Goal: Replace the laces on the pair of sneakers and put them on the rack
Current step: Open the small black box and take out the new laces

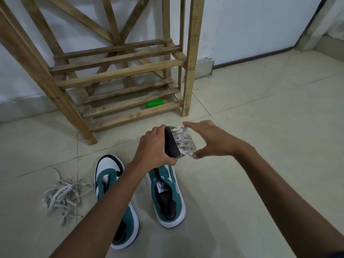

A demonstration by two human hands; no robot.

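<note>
Two teal-and-white sneakers stand side by side on the tiled floor with no laces in them: the left sneaker (111, 183) and the right sneaker (167, 198). My left hand (154, 148) grips a small clear box (178, 142) with a black end, and white new laces show inside it. My right hand (208, 140) spreads its fingers and thumb around the box's clear side, touching it at the corners. A loose heap of old grey-white laces (61, 194) lies on the floor to the left of the sneakers.
A wooden slatted rack (119, 71) stands against the white wall just beyond my hands. A green cylinder (154, 104) lies on the floor under its lowest shelf. Bare floor tiles (260, 112) stretch to the right.
</note>
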